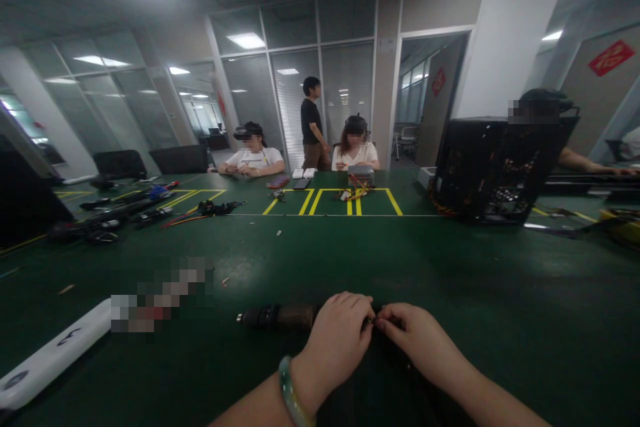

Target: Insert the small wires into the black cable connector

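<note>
A dark cylindrical tool [295, 317] with a short metal tip at its left end lies on the green table, its right part hidden behind my left hand. It looks like an electric screwdriver, though the dim light leaves this unsure. My left hand [343, 323] is closed over that end, with its fingers curled down. Close against it, my right hand [413, 327] is closed in a pinch. Between the fingertips of both hands a tiny brass-coloured glint [371, 321] shows, too small to name. A green bangle [289, 390] circles my left wrist.
A white elongated case [57, 357] lies at the left on the green table [425, 267]. Cables and black parts [125, 207] clutter the far left. A black computer case [493, 170] stands at right. Seated people and a grey box [361, 175] are across the table.
</note>
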### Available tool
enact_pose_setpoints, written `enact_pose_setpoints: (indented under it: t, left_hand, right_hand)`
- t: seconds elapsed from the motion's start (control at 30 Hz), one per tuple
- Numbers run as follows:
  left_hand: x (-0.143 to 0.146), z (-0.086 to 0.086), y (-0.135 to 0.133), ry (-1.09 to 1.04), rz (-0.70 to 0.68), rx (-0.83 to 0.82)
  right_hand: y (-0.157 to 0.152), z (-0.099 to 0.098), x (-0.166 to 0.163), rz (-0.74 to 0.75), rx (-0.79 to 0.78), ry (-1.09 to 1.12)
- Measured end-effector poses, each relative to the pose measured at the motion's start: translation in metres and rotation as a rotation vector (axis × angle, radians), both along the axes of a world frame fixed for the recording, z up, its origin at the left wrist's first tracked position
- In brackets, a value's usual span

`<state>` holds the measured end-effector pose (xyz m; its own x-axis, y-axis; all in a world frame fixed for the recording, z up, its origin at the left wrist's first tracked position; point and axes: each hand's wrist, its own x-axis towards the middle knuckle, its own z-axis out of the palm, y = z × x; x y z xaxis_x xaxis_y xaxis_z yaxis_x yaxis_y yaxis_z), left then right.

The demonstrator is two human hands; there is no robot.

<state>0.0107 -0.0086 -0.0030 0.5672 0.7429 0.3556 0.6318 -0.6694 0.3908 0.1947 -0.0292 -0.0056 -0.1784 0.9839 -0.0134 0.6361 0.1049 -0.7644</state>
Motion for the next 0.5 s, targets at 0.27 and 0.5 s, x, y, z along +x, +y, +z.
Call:
enact_pose_setpoints:
  t: [0.27,0.5]
  left_hand:
    - [0.0003,0.0039,-0.0023,-0.012,-0.006,-0.010]
    - [-0.0012,0.0011,-0.0025,-0.009,0.030,0.038]
  right_hand:
    - [0.0005,-0.0003,0.0011,0.017,0.009,0.041]
    - [0.0016,0.0015,-0.0005,0.014,0.018,0.037]
